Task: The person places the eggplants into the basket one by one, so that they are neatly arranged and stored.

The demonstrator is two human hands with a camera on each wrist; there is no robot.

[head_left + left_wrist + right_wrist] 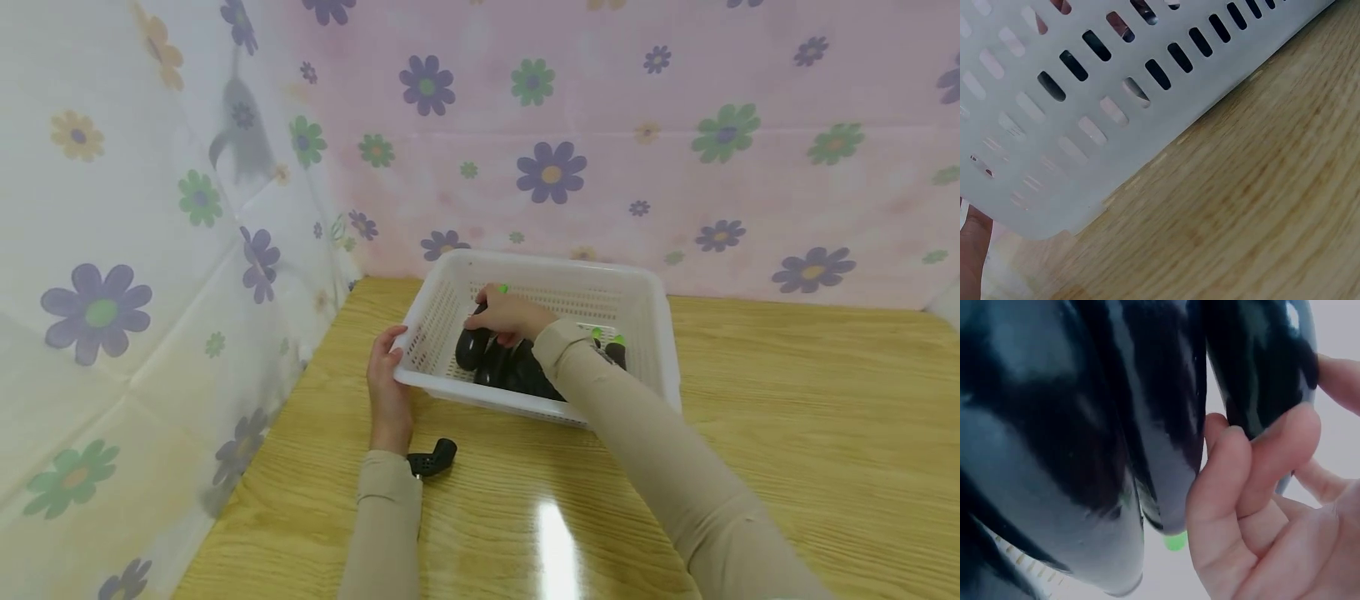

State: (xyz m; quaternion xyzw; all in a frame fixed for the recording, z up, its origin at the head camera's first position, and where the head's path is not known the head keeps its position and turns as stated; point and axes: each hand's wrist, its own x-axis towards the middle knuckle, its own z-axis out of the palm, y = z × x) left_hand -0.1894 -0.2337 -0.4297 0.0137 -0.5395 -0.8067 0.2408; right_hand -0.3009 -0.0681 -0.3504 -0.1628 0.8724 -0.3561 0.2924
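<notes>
A white plastic basket [487,399] with slotted walls stands on the table and holds several glossy, dark eggplants [525,375]. My right hand [517,315] reaches into it and grips the leftmost eggplant [470,352] near its upper end. Curled fingers and thumb show around that eggplant [1260,356] in the right wrist view, beside other eggplants [1054,456]. At the basket's front left corner, my left hand [390,404] holds the rim. The left wrist view shows the basket's wall [1141,131] and part of a finger [972,250]. My right forearm hides some of the contents.
The basket sits on a wood-grain table [787,433], near the pink flowered backdrop [480,208]. A white flowered sheet [172,275] hangs along the left side. A black wrist-camera piece [435,458] sticks out beside my left wrist.
</notes>
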